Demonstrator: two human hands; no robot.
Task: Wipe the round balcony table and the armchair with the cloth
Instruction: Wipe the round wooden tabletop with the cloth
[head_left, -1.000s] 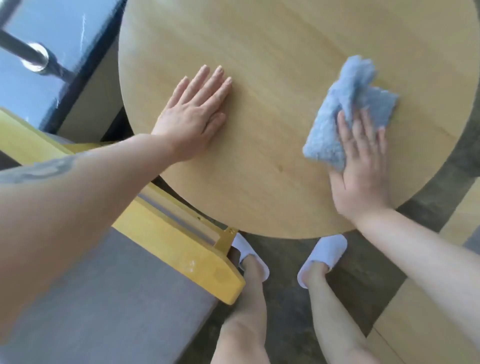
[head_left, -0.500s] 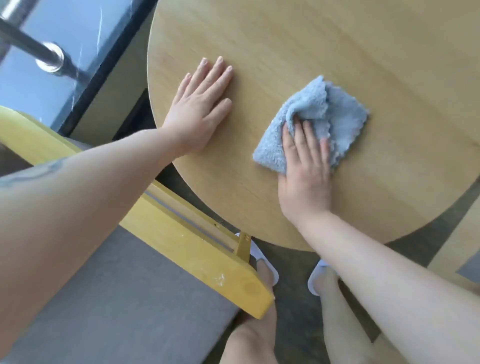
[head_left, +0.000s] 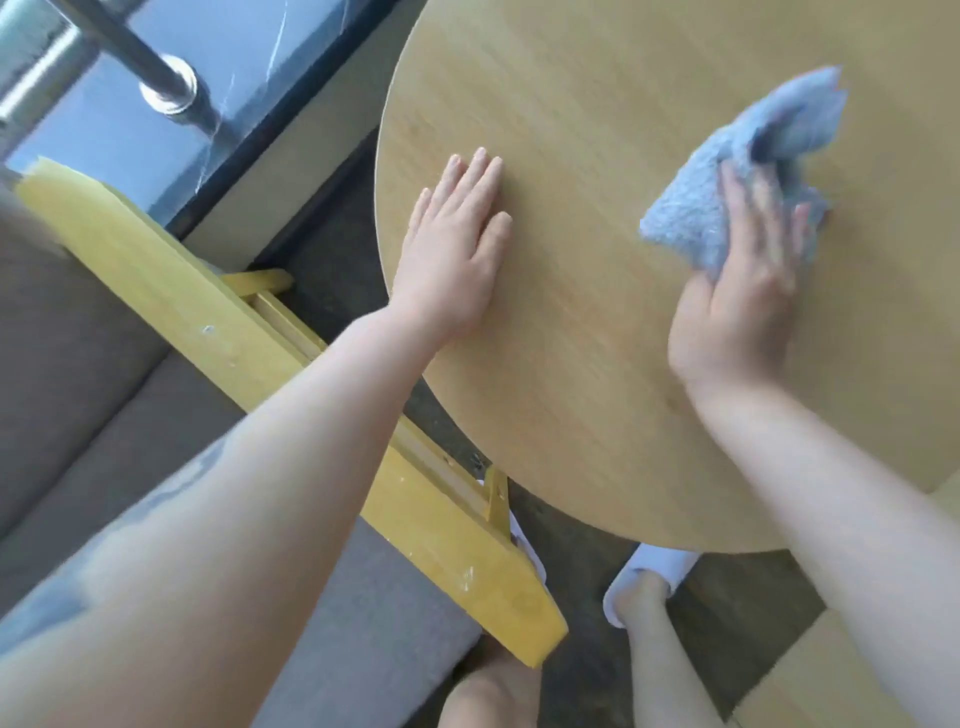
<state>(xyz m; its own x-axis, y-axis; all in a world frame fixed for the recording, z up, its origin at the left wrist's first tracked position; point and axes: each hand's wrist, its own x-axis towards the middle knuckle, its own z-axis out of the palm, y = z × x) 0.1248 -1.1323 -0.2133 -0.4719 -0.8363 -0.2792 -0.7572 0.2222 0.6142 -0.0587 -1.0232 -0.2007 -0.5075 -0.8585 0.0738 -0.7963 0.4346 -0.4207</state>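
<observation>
Down at the near edge of the round table (head_left: 597, 104), white slippers (head_left: 649, 571) stand on the dark floor, and to the left the armchair (head_left: 291, 364) waits with its glossy yellow wooden arm and flat grey cushion. By my reading the chair has yet to be wiped, since the cloth is busy on the table. Up on the pale, smooth wood-grain top, the left hand (head_left: 457, 249) lies palm down near the left edge, fingers straight and together, holding nothing, apparently bracing. Toward the right side, the right hand (head_left: 743, 301) presses flat on the cloth (head_left: 727, 197), fingers extended over it, blurred with motion. That cloth is fluffy, blue, bunched into a loose wedge. So the tabletop wipe looks under way; how much is covered, I cannot tell.
</observation>
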